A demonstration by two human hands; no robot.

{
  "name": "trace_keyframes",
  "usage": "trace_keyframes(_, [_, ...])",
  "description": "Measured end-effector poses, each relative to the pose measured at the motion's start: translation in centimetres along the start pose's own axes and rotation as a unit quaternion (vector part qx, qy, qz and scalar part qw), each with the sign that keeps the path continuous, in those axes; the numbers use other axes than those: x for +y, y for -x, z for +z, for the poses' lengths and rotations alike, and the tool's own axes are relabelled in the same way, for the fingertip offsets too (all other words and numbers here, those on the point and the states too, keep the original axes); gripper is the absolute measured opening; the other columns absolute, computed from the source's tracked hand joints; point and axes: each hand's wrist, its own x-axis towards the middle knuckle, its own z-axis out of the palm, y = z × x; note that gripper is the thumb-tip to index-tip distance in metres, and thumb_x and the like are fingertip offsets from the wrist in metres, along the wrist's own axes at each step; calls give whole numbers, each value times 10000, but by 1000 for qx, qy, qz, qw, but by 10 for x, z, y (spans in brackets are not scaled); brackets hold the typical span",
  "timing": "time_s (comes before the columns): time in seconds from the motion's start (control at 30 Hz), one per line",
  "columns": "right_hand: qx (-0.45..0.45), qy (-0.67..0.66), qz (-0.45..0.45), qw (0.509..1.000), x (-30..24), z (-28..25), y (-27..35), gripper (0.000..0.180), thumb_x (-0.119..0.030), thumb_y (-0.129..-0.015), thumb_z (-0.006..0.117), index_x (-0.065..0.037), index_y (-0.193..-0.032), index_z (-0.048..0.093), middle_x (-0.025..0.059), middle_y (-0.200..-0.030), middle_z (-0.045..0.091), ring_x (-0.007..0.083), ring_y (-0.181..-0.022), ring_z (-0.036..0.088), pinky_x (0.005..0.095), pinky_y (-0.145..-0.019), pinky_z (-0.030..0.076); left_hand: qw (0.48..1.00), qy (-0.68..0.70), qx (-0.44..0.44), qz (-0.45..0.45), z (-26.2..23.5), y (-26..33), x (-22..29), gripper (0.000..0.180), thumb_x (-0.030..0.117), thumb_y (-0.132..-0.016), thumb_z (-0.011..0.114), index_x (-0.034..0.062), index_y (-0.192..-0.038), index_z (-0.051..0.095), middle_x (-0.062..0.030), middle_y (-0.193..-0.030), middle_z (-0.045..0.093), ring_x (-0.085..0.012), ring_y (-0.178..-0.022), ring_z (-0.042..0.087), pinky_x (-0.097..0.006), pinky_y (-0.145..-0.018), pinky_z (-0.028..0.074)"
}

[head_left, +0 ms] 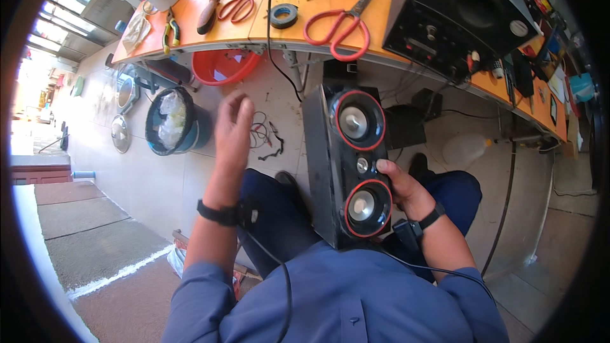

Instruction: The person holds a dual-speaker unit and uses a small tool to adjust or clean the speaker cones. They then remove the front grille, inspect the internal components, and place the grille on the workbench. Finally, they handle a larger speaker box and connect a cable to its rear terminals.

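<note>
A black speaker box stands tilted across my lap. Its front carries two round silver-centred cones with red rings and a small silver disc between them. My right hand grips its right side, thumb on the front edge; the other fingers are hidden behind. My left hand is raised to the left of the speaker, apart from it. It shows its thumb side, fingers loosely bent, and I see nothing in it. Both wrists wear black straps with a cable.
Ahead is an orange workbench with red-handled scissors, black tape, a screwdriver, pliers and a large black speaker. On the floor are a lined bucket, a red basin and loose wires.
</note>
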Motion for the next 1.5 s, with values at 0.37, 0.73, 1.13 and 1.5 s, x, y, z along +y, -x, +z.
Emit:
trace_keyframes(0.37, [-29, 25, -72, 997, 43, 96, 63, 629, -465, -968, 618, -10, -1401, 580, 130, -1312, 683, 221, -1156, 672, 364, -1040, 533, 739, 529, -291, -298, 14, 189, -29, 746, 595, -1020, 575, 42, -1513, 481, -143, -1464, 593, -280, -1326, 591, -455, -1143, 470])
trace_keyframes(0.73, [-58, -3, -98, 994, 101, 150, 82, 528, -438, -1023, 585, -17, -1340, 615, 108, -1253, 705, 194, -1112, 677, 356, -1025, 532, 704, 560, -301, -316, -35, 240, -38, 758, 572, -932, 719, 24, -1431, 563, -177, -1338, 679, -305, -1199, 683, -481, -1060, 543])
trace_keyframes(1.13, [85, 178, -116, 973, 112, 203, 84, 468, -359, -1033, 627, 6, -1326, 636, 57, -1200, 720, 141, -1072, 671, 307, -1001, 518, 695, 582, -317, -279, -81, 250, -44, 781, 521, -876, 791, 20, -1432, 569, -178, -1355, 677, -318, -1202, 680, -481, -1082, 529])
trace_keyframes(1.5, [150, 434, -348, 817, 129, 262, 80, 978, -422, -828, 895, -7, -1546, 376, 147, -1446, 573, 236, -1341, 525, 372, -1155, 385, 730, 545, -324, -256, -89, 261, -36, 781, 516, -898, 771, -4, -1436, 548, -187, -1361, 660, -295, -1236, 657, -441, -1093, 517])
